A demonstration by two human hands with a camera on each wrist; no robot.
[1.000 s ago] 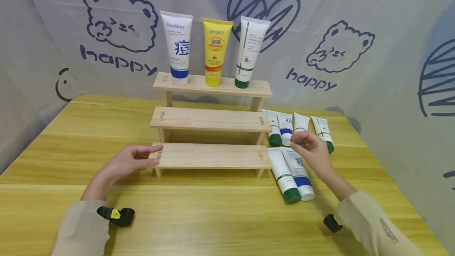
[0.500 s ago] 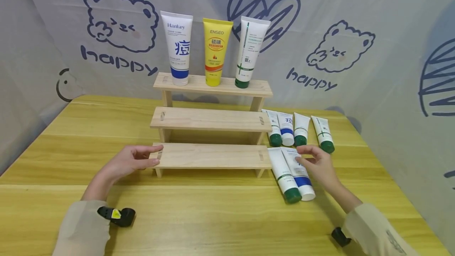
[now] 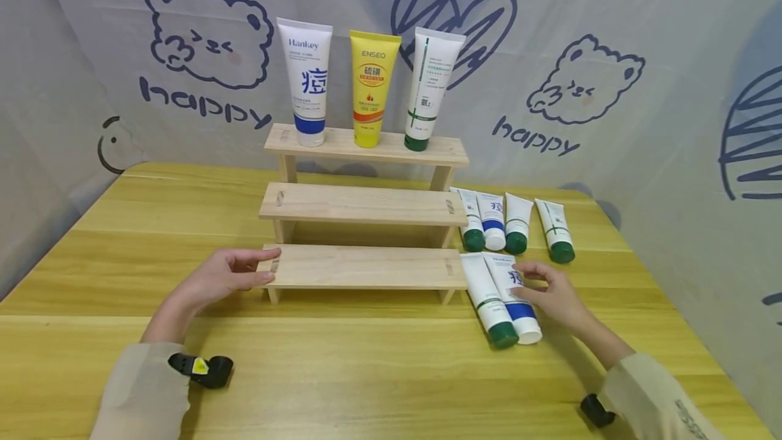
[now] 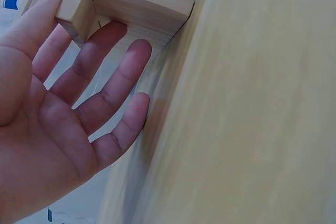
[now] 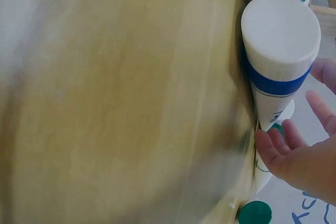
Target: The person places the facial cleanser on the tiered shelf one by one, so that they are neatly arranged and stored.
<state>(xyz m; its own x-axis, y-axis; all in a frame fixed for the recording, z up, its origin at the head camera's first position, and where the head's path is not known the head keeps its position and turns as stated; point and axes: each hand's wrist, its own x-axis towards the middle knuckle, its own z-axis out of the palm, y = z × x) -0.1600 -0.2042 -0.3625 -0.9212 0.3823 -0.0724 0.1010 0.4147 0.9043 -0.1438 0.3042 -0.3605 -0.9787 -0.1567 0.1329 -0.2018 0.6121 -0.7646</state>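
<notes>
At the left end of a three-step wooden stand (image 3: 360, 267), my left hand (image 3: 214, 277) holds the lowest board, thumb and index finger on its opposite edges. The other fingers spread loosely below the board in the left wrist view. My right hand (image 3: 556, 296) is over the right side of a white squeeze tube (image 3: 519, 311) with a blue band, fingers parted and bent around its edge without closing. This tube lies flat, its white cap (image 5: 281, 27) towards me. Against it lies a white tube with a green cap (image 3: 503, 335).
On the top step stand a white-and-blue tube (image 3: 308, 80), a yellow tube (image 3: 371, 90) and a white tube with a green cap (image 3: 430, 87). Several smaller tubes, among them one lying apart (image 3: 554, 229), are behind my right hand on the wooden table (image 3: 342, 372).
From above the back row of small tubes, my right hand has come down and nearer to the right side of the blue-banded tube. The left hand stays on the board.
</notes>
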